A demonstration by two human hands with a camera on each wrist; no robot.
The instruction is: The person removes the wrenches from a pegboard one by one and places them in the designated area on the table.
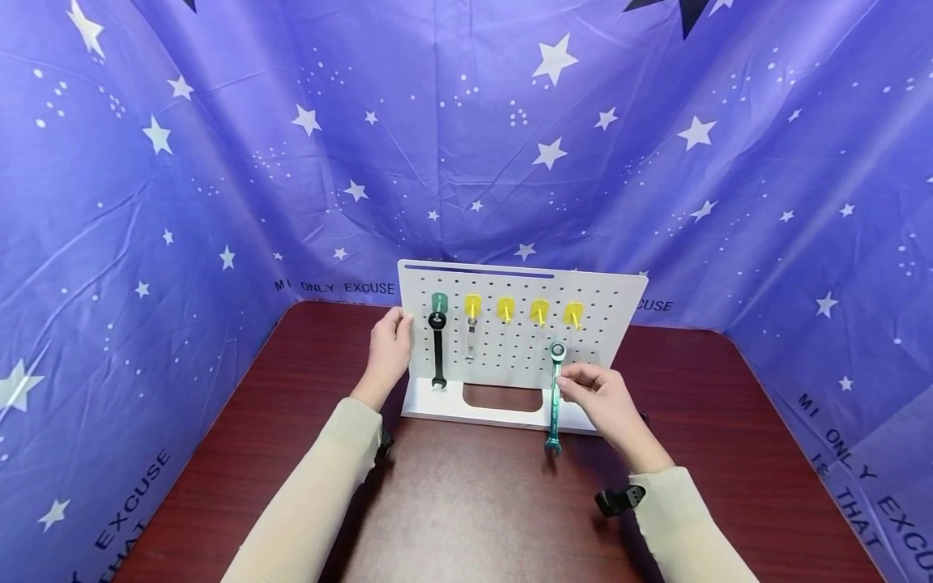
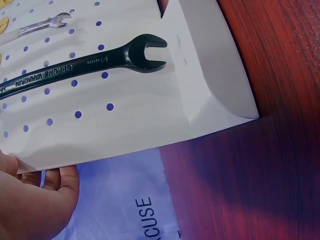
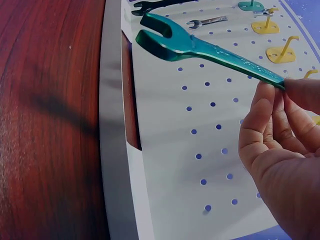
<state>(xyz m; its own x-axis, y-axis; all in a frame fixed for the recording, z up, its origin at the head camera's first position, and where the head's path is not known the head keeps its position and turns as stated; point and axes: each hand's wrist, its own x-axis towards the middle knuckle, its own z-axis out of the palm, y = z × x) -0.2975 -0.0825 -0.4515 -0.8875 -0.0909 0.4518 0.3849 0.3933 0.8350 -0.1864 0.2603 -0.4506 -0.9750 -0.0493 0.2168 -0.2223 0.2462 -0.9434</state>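
Observation:
A white pegboard [image 1: 601,304] stands on the table, and my left hand [image 1: 389,348] grips its left edge, thumb in front and fingers behind in the left wrist view. My right hand [image 1: 608,401] pinches a green combination wrench [image 1: 555,409] between thumb and fingers, in front of the board's right half. The wrench's ring end points up and its open jaw down. On the green hook [image 1: 439,300] at the left hangs a black combination wrench [image 2: 65,71]. A small silver wrench [image 3: 210,21] hangs from the neighbouring yellow hook [image 1: 473,304].
Three more yellow hooks, among them the rightmost hook [image 1: 573,313], hold nothing. The board's white base [image 1: 433,405] has a cutout in its middle. Around the dark red wooden table [image 1: 452,502] hangs a purple star-patterned cloth [image 1: 437,162].

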